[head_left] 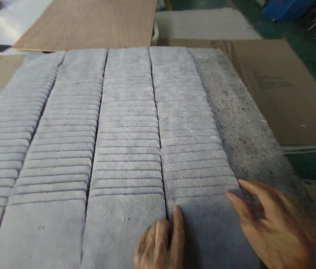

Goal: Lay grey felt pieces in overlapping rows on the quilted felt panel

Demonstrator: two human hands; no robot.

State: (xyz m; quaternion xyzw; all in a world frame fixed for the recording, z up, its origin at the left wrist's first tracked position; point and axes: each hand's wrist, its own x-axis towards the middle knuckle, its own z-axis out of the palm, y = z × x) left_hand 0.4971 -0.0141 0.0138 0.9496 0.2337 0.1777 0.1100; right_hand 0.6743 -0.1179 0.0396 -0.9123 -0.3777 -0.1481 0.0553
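Note:
Grey felt-like fabric pieces [124,209] lie overlapped like shingles in several long columns, their edges making stepped rows. My left hand [160,246] rests at the near end, across the gap between the two right-hand columns. Its index finger is stretched onto the rightmost column [191,149], while the other fingers are bent over the neighbouring one. At the right edge of that rightmost column is my right hand [275,224], slightly blurred. Its thumb tip is over the nearest piece and its index fingertip is by the edge, with a gap between them. Neither hand holds anything visible.
A speckled grey board [239,112] lies under the columns and shows along their right side. Beyond it is a brown cardboard sheet [287,93] with print. A plywood sheet [90,24] lies at the back. A blue object [287,9] stands at the far right.

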